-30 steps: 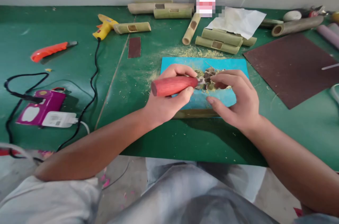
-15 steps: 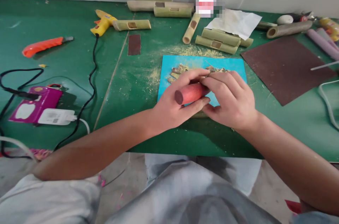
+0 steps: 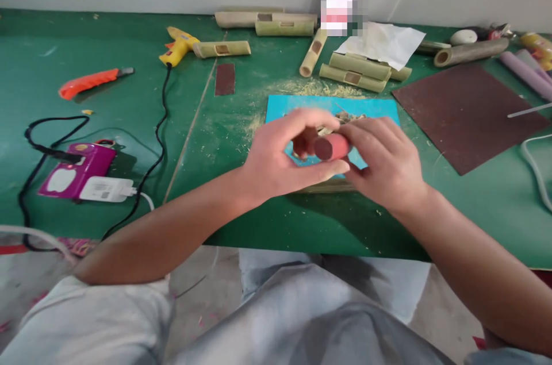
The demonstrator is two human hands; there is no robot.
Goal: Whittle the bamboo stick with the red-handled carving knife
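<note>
A red cylinder (image 3: 340, 146) with a dark flat end is in my hands above the blue board (image 3: 284, 105). My left hand (image 3: 276, 152) curves loosely round the cylinder, its thumb along the near side and its fingers over the far side. From the right, my right hand (image 3: 383, 161) grips the cylinder with thumb and fingers. Its far end is hidden by the hands. Wood scraps (image 3: 351, 118) lie on the board behind them. A bamboo piece (image 3: 321, 187) shows at the board's near edge, under my hands.
Cut bamboo tubes (image 3: 360, 66) lie at the back beside white paper (image 3: 383, 43). Brown sandpaper (image 3: 466, 118) is at right, with a small strip (image 3: 225, 79) at left. A glue gun (image 3: 177, 47), an orange cutter (image 3: 90, 83) and a purple power strip (image 3: 86, 166) with cables occupy the left.
The red cylinder has shifted right and withdrawn from my left palm toward my right hand, showing less length. My left hand is more opened around it. The camera view has shifted slightly.
</note>
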